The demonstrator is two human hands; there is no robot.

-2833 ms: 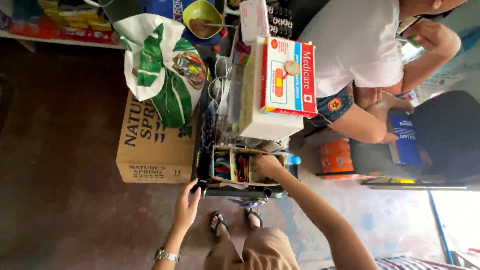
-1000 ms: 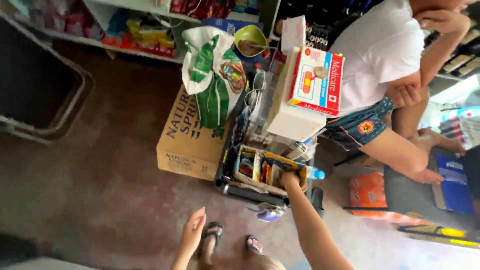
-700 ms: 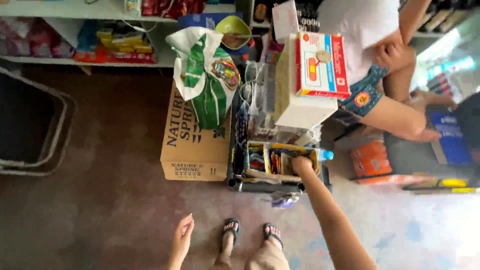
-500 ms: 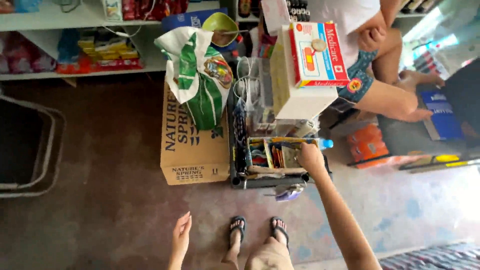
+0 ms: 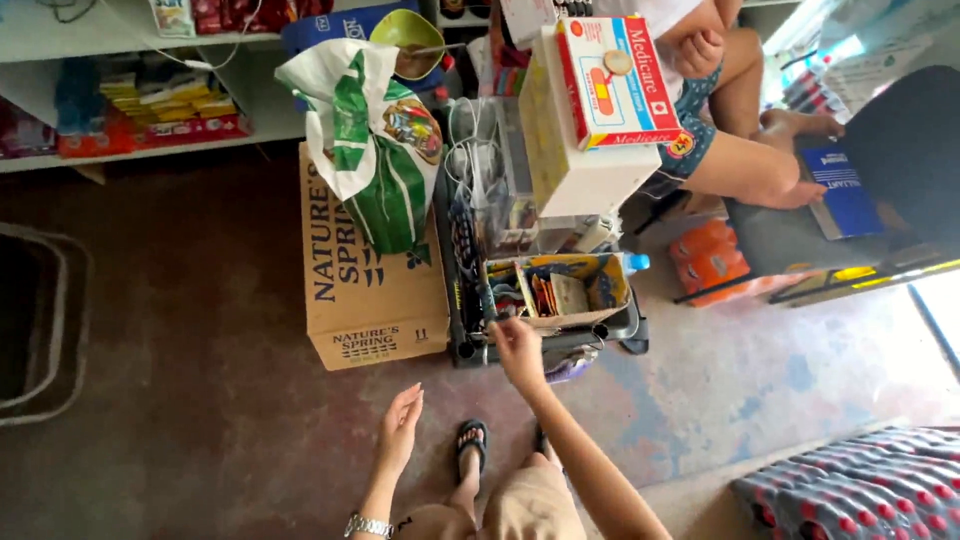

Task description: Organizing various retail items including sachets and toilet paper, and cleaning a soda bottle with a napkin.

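Note:
My right hand [image 5: 518,345] reaches forward to the front left corner of a small open cardboard box [image 5: 600,283] filled with upright sachets and packets. The box sits on a black crate [image 5: 628,325]. My fingers curl at the box's front edge; whether they pinch anything is hidden. My left hand [image 5: 400,428] hangs lower left above the floor, fingers straight and apart, holding nothing, with a metal watch on the wrist. My sandalled feet [image 5: 470,440] stand just below the crate.
A brown carton [image 5: 360,290] stands left of the crate with a green-and-white sack [image 5: 370,140] on it. A white box [image 5: 580,160] carries a red-and-white box [image 5: 615,70]. Another person [image 5: 740,150] sits at the upper right. Shelves [image 5: 120,130] line the back; patterned fabric [image 5: 850,490] lies bottom right.
My right hand has slid from the right side of the small box to its front left corner. My left hand stayed open. The view swung and tilted.

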